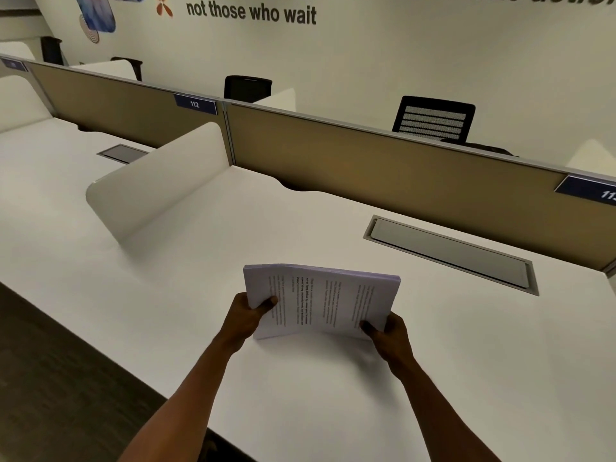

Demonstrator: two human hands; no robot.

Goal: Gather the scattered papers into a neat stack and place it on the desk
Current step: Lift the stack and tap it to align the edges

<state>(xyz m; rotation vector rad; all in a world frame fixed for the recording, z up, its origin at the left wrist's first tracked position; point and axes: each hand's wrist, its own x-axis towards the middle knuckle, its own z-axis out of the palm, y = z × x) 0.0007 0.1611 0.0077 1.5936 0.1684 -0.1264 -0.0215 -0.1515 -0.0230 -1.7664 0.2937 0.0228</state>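
Note:
A stack of printed white papers (pixel 321 300) stands on its lower edge on the white desk (pixel 300 395), leaning back and slightly bent in the middle. My left hand (pixel 248 313) grips its left side, thumb on the front sheet. My right hand (pixel 386 331) grips the lower right corner, thumb on the front as well. The sheets look aligned into one bundle. No loose papers show elsewhere on the desk.
A grey cable hatch (pixel 450 253) is set into the desk behind the papers to the right. A rounded white divider (pixel 156 185) stands at the left. A tan partition (pixel 383 171) runs along the back, with black chairs (pixel 433 120) beyond. Dark floor lies at the lower left.

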